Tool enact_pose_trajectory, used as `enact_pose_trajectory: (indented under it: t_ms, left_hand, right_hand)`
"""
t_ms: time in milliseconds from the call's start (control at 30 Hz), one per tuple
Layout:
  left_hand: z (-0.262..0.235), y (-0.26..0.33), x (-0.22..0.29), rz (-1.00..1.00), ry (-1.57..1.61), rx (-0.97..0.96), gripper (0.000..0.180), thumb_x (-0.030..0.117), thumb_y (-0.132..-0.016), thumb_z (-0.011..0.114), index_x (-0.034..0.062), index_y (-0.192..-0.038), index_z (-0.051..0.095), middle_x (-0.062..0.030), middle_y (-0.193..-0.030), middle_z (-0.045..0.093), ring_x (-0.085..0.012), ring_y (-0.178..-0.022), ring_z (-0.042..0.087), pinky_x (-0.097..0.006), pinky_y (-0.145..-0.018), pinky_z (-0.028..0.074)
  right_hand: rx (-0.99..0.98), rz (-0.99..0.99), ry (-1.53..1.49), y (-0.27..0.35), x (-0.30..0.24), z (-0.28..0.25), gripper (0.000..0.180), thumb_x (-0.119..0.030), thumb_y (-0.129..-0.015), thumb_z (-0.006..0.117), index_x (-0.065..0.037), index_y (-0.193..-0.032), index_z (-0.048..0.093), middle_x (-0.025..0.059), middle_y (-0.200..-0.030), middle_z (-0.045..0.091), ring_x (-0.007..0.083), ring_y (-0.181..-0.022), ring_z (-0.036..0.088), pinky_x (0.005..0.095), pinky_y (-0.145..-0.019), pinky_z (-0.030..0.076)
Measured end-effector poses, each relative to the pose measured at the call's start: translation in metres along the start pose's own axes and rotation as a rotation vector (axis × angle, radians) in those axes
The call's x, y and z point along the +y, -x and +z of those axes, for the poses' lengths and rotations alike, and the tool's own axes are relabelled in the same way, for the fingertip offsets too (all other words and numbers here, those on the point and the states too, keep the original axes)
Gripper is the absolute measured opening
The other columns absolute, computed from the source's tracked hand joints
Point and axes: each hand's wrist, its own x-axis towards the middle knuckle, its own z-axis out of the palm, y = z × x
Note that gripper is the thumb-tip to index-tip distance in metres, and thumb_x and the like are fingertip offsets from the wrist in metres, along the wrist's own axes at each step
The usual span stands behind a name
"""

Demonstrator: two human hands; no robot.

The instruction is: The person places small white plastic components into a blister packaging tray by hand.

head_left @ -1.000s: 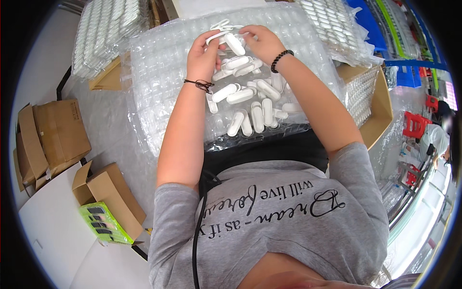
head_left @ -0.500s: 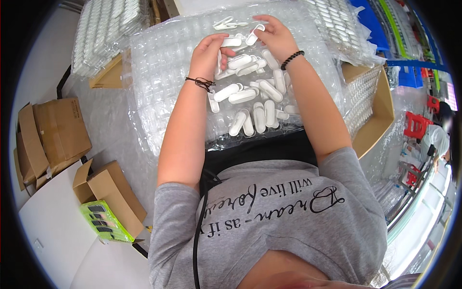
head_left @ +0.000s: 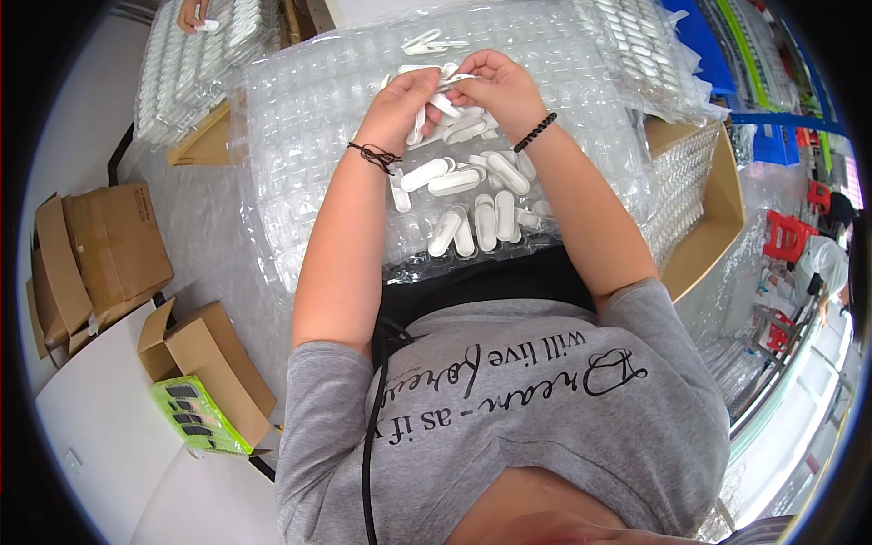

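A: Two hands, both at twelve o'clock of the picture. Left hand (head_left: 400, 102) and right hand (head_left: 495, 86) meet over the clear blister tray (head_left: 300, 173); fingertips pressed together on one small white oblong piece (head_left: 452, 82) held between them, just above the tray.

B: Stock of pieces, loose?

A: One heap of white oblong pieces (head_left: 472, 204), lying on the tray's near half, at roughly six o'clock from the hands and between the forearms. Some touch, some overlap. A few more pieces (head_left: 434, 42) lie at twelve o'clock from the hands, near the tray's far edge.

B: Tray pockets, filled or not?

A: Cannot tell for most; the plastic glares. The pockets toward nine o'clock look vacant. Judged from that and the heap, much sorting appears left, little done.

B: Surroundings?

A: Item, stack of filled trays (head_left: 195, 68) at eleven o'clock, another person's hand (head_left: 193, 14) resting on its far end. Item, further tray stacks (head_left: 636, 45) at one o'clock. Item, open cardboard box (head_left: 704, 213) at three o'clock, trays standing in it. Item, flattened cartons (head_left: 100, 250) at nine o'clock. Item, small brown carton (head_left: 213, 368) at seven o'clock, a green packet (head_left: 200, 416) just beside it.
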Motion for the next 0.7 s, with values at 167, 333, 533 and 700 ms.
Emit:
enact_pose_trajectory:
  t_ms: [167,333,533,700]
  left_hand:
    - [-0.006,-0.004,-0.006,-0.017,-0.063,-0.020,0.041,0.011,-0.085,0.070,-0.0008,-0.121,0.055,-0.0050,-0.091,0.064,-0.0104,-0.075,0.061,-0.021,-0.057,0.045]
    - [-0.006,-0.004,-0.001,0.085,-0.041,0.041,0.039,0.004,-0.084,0.068,0.0034,-0.122,0.056,-0.0074,-0.099,0.065,-0.0134,-0.091,0.066,-0.021,-0.059,0.044]
    - [0.004,0.002,0.004,0.105,-0.105,-0.057,0.031,0.003,-0.084,0.068,0.0050,-0.114,0.062,-0.0063,-0.103,0.065,-0.0139,-0.096,0.066,-0.020,-0.058,0.043]
    - [0.003,0.002,0.004,0.075,-0.127,-0.017,0.028,0.001,-0.086,0.065,0.0037,-0.114,0.061,-0.0119,-0.104,0.068,-0.0089,-0.084,0.063,-0.018,-0.054,0.040]
  right_hand:
    - [0.034,0.002,0.017,-0.003,0.001,-0.005,0.016,0.002,-0.085,0.062,0.000,-0.099,0.054,0.0093,-0.089,0.064,0.0172,-0.083,0.067,0.0257,-0.073,0.056]
    - [0.059,0.059,-0.248,-0.002,-0.001,-0.016,0.010,-0.004,-0.085,0.064,-0.003,-0.092,0.057,0.0070,-0.086,0.063,0.0135,-0.081,0.058,0.0262,-0.073,0.047]
    - [0.022,0.118,-0.185,-0.009,0.011,-0.019,0.016,-0.007,-0.081,0.067,-0.002,-0.092,0.056,0.0057,-0.084,0.060,0.0114,-0.075,0.053,0.0264,-0.067,0.045]
    - [0.042,0.089,-0.155,-0.006,0.008,-0.010,0.021,-0.005,-0.081,0.067,-0.001,-0.098,0.053,0.0070,-0.084,0.059,0.0118,-0.073,0.054,0.0247,-0.065,0.046]
